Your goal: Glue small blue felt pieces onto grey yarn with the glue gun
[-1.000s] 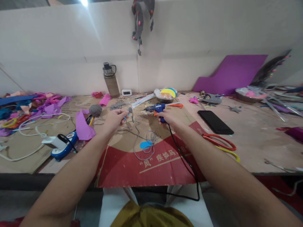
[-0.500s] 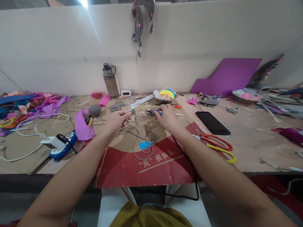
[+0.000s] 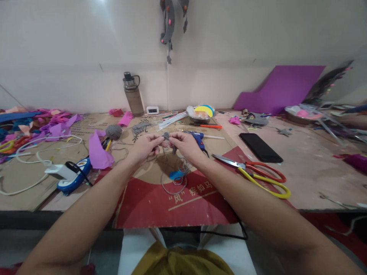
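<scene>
Both hands meet over the middle of the cardboard, the fingertips of the left hand and the right hand pinched close together on a small grey piece. It sits between them, raised above the brown part of the board, and a grey bit hangs down just below the right fingers. What exactly it is, I can't say for sure, since the fingers cover much of it.

Beneath the hands, loops of grey yarn lie over the board beside a flat blue piece. Just beyond the right hand rests a blue glue gun (a white stick juts from its back end), partly hidden by that hand. Scissors with one red and one yellow handle lie to the right of the right forearm, blades pointing towards the glue gun, and a black phone lies near them.

Left of the left hand are a ball of grey yarn and a purple sheet. Farther back, a bottle stands upright near the wall, with a small white clock beside it.
</scene>
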Available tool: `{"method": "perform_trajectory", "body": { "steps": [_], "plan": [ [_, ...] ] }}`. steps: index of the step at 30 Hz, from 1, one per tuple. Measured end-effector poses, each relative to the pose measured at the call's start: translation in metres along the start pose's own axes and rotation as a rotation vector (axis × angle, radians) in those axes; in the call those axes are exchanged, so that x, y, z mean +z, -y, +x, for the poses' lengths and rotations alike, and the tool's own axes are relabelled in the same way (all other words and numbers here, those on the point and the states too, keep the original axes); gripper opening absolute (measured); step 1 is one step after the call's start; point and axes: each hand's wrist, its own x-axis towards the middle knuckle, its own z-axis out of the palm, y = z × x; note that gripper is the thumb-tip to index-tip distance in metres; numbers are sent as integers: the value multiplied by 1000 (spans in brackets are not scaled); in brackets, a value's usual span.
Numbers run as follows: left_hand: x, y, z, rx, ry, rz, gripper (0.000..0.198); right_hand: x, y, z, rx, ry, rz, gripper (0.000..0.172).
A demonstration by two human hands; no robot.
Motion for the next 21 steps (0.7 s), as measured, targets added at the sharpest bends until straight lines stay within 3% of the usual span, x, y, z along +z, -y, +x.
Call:
{"method": "perform_trajectory", "body": {
  "steps": [5,13,21],
  "plan": [
    [0,4,3,13,34,23,27,-4,-5,2,8,-48,-134,16],
    [0,-9,-4,116,-108,439,27,-9,-4,0,-19,-45,-321,16],
    [-4,-5,-2,133,-84,369,27,-10,4,-5,-32,3,-308,14]
  ]
}}
